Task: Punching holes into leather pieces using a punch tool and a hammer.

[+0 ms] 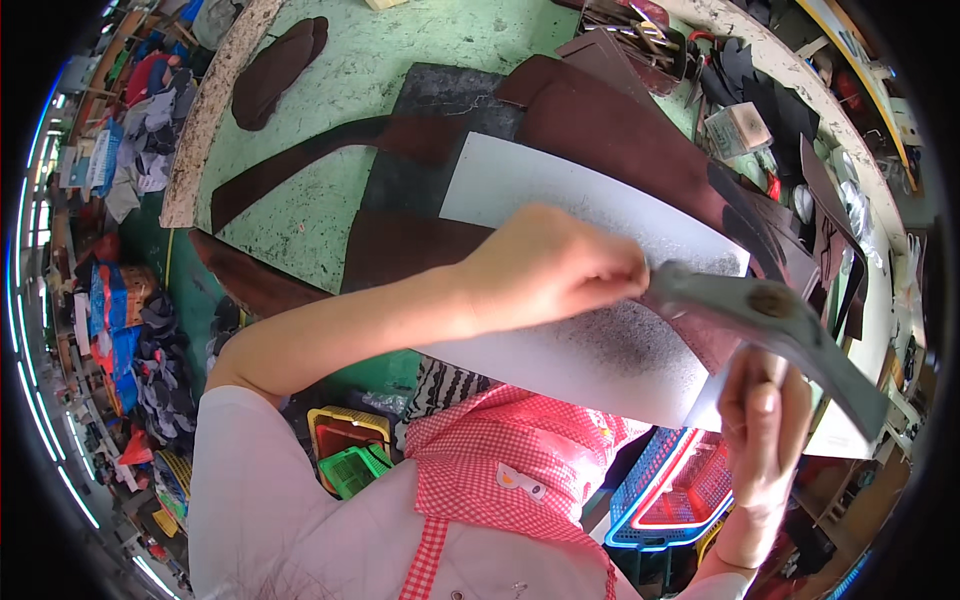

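Note:
My right hand [765,415] grips the handle of a hammer. The metal hammer head [830,350] is large in the foreground at the right, its narrow end beside the fingertips of my left hand [560,268]. That hand is closed over a white board [490,205]; anything in its fingers is hidden. Dark specks cover the board's middle and right. A brown leather piece [710,340] lies on it, partly behind the hammer. Brown leather panels [600,110] spread beyond the board, and a curved leather strip [270,165] reaches left across a dark mat [410,180].
The green worktable [370,50] has a pale raised edge [215,120]. A tool box [655,40] and a small block [738,130] stand at the far right. A blue basket [650,490] and a green basket [350,470] sit below the front edge.

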`<state>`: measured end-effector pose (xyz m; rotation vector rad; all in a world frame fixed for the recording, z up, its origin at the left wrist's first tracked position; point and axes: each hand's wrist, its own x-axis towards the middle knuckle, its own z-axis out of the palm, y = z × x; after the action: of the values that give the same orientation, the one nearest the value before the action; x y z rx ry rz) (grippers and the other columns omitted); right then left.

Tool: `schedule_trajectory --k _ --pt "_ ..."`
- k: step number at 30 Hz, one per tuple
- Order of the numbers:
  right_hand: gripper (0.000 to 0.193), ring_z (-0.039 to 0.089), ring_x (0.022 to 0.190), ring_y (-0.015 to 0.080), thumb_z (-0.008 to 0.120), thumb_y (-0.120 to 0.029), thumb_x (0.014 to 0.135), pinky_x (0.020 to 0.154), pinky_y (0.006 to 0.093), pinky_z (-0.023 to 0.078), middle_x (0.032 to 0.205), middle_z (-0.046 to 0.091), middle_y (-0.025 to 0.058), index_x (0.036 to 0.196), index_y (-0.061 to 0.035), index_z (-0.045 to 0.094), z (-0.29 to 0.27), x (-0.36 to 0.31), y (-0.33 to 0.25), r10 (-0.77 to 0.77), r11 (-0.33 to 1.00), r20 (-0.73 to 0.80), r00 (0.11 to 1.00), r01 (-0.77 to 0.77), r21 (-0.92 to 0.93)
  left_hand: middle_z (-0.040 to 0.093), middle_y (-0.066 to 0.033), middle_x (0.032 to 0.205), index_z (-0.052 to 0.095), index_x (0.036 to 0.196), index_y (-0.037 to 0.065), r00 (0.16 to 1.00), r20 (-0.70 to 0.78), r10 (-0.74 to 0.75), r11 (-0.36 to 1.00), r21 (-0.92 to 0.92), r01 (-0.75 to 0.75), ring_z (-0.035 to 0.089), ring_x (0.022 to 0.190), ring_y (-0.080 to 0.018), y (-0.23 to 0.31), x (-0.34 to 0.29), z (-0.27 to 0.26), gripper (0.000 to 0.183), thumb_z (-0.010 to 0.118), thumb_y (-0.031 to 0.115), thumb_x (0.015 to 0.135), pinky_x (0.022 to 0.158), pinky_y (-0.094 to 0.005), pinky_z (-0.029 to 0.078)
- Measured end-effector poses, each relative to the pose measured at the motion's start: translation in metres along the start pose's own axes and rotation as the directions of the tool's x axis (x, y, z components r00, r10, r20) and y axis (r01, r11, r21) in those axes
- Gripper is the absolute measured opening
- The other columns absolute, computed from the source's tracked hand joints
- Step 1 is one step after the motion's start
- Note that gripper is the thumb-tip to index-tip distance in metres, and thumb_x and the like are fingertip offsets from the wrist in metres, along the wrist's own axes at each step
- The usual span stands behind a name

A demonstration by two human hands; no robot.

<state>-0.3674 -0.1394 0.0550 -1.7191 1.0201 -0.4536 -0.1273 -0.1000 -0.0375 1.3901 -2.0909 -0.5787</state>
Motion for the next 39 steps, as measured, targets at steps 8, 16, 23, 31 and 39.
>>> schedule_trajectory --k 8,16,23,31,39 --pt "0.047 0.04 0.049 0.0071 0.05 -0.047 0.097 0.042 0.0208 0.029 0.064 0.045 0.0021 0.092 -0.0008 0.05 -0.012 -0.014 0.008 -0.096 0.995 -0.061 0.993 0.096 -0.002 0.071 -0.0073 0.088 0.066 0.096 0.002 0.997 0.007 -0.075 0.978 -0.194 0.075 0.071 0.08 -0.0179 0.009 0.001 -0.008 0.011 0.067 0.007 0.086 0.07 -0.0253 0.055" --pt "0.06 0.035 0.043 0.0072 0.052 -0.058 0.091 0.039 0.0192 0.028 0.058 0.044 0.0022 0.09 0.0015 0.047 -0.083 0.031 -0.008 -0.044 0.99 0.774 0.631 -0.074 0.117 0.071 -0.0062 0.09 0.066 0.094 0.005 0.973 -0.062 -0.223 0.759 -0.637 0.133 0.07 0.076 -0.0185 -0.009 -0.001 0.002 0.013 0.07 0.01 0.083 0.065 -0.0259 0.054" --pt "0.045 0.035 0.05 0.0051 0.045 -0.046 0.098 0.045 0.0212 0.024 0.068 0.045 0.0015 0.102 -0.0016 0.049 0.005 0.006 -0.003 -0.01 1.0 0.084 0.996 0.009 0.017 0.07 -0.0053 0.093 0.066 0.093 0.005 0.999 -0.032 -0.018 1.0 0.001 0.018 0.07 0.077 -0.0171 0.002 -0.014 -0.009 0.011 0.07 0.008 0.083 0.067 -0.0259 0.055" --pt "0.042 0.055 0.063 0.0196 0.049 -0.038 0.097 0.067 0.0353 0.05 0.071 0.053 0.0112 0.082 0.0018 0.051 -0.071 0.0 -0.001 0.135 0.934 0.432 0.892 -0.26 0.246 0.071 -0.0055 0.087 0.066 0.096 0.003 0.982 -0.063 -0.181 0.824 -0.554 0.116 0.071 0.08 -0.0137 -0.006 -0.007 -0.01 0.011 0.068 0.007 0.086 0.07 -0.0248 0.055" --pt "0.048 0.045 0.047 0.0084 0.063 -0.046 0.09 0.046 0.0221 0.034 0.065 0.056 0.0041 0.093 0.002 0.063 0.008 0.0 -0.015 -0.007 0.957 -0.132 0.991 0.044 0.285 0.071 -0.0067 0.088 0.065 0.094 0.0 0.962 -0.049 -0.269 0.812 -0.548 0.2 0.07 0.082 -0.0123 -0.013 -0.027 -0.009 0.01 0.066 0.007 0.088 0.073 -0.0241 0.055"
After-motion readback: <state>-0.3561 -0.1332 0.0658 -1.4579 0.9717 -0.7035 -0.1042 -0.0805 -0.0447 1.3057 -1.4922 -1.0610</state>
